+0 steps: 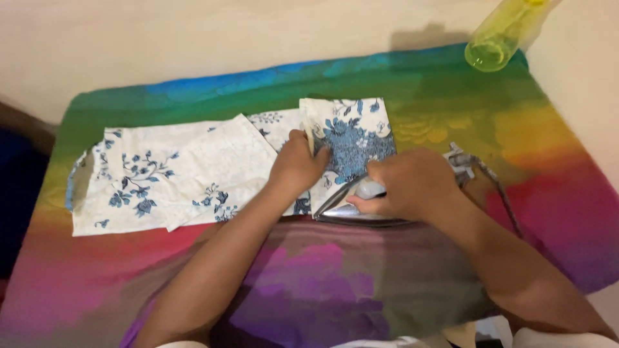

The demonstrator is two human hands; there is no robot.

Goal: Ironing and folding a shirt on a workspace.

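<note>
White cotton cloth with blue flowers [213,174] lies pinned under the flat left hand [298,164], fingers risking a burn beside the metal iron [351,206] the right hand [409,183] grips.

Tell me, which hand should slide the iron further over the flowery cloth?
The right hand, most likely. It already grips the iron by its handle at the near edge of the flowery cloth. The left hand is pressed flat on the cloth beside a fold, holding it down.
</note>
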